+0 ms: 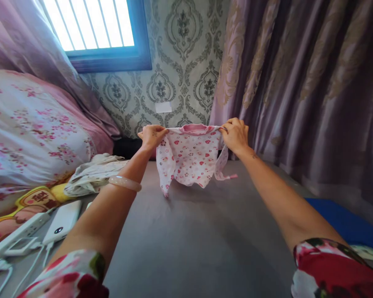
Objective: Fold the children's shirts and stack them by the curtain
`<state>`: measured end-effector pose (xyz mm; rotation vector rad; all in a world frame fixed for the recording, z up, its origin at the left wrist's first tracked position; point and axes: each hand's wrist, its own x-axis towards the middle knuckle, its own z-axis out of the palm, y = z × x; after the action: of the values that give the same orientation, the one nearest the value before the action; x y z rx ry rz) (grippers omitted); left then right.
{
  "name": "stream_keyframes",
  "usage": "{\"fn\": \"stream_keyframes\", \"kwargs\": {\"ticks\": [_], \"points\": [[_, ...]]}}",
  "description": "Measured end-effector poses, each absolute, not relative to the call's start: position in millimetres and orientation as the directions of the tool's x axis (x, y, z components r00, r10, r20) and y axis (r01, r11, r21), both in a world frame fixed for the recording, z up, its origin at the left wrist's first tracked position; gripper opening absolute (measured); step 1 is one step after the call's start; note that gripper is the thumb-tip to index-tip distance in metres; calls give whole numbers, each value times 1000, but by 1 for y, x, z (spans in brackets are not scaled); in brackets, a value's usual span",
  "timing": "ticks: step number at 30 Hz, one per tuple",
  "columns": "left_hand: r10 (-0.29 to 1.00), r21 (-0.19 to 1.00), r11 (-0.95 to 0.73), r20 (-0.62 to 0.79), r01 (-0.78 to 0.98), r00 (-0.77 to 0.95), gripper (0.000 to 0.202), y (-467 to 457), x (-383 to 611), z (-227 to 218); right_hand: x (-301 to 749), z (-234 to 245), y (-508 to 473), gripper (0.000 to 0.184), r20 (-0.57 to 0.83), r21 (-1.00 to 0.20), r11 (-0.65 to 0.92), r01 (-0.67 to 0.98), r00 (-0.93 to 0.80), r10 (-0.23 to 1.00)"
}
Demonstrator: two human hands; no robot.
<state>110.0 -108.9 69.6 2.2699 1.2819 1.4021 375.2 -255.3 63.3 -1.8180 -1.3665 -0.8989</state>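
A small white long-sleeved baby shirt [194,159] with red hearts and flowers and a pink neckband hangs spread out in front of me. My left hand [153,135] pinches its left shoulder, fingers closed on the cloth. At the opposite shoulder, my right hand [236,133] grips the fabric in the same way. Both sleeves dangle, the right one swung outward with its pink cuff. The lower hem hangs over the grey surface [199,231]; whether it touches there I cannot tell.
On the left lie a crumpled pale cloth [95,171], a yellow printed cushion [34,200], a white power bank [62,221] and a power strip [17,236] with cables. Flowered bedding [34,128] is piled behind them. A blue flat item [345,221] lies right, below long curtains [298,91].
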Motion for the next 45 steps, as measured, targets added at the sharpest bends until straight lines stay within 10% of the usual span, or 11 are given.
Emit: {"fn": "stream_keyframes", "kwargs": {"ticks": [22,40,45], "points": [[788,745,-614,594,261,159,28,-108,113,53,378,62,-248,42,699,-501,42,865,375,608],[447,335,-823,880,458,161,24,-233,-1,94,327,114,-369,28,310,-869,190,457,204,928],[629,459,-758,703,464,332,30,-233,-12,107,330,124,-374,31,145,-929,70,362,185,972]]}}
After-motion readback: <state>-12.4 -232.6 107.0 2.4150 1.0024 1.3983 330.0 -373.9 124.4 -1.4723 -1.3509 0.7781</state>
